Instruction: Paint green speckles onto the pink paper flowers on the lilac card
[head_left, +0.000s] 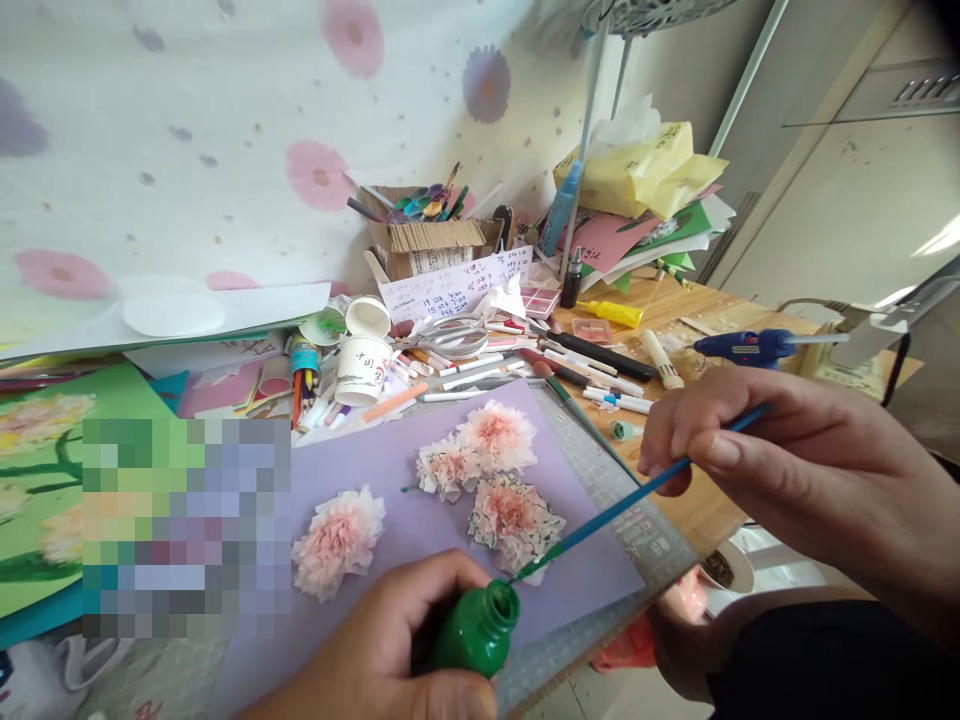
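One lilac sheet (390, 470) lies on the table (697, 310), carrying four pink paper flowers (337, 538). The left hand (390, 650) is wrapped tight around one open green bottle (478, 630) at the sheet's near edge. The right hand (757, 450) pinches one blue brush (630, 500), its tip at the bottle's mouth.
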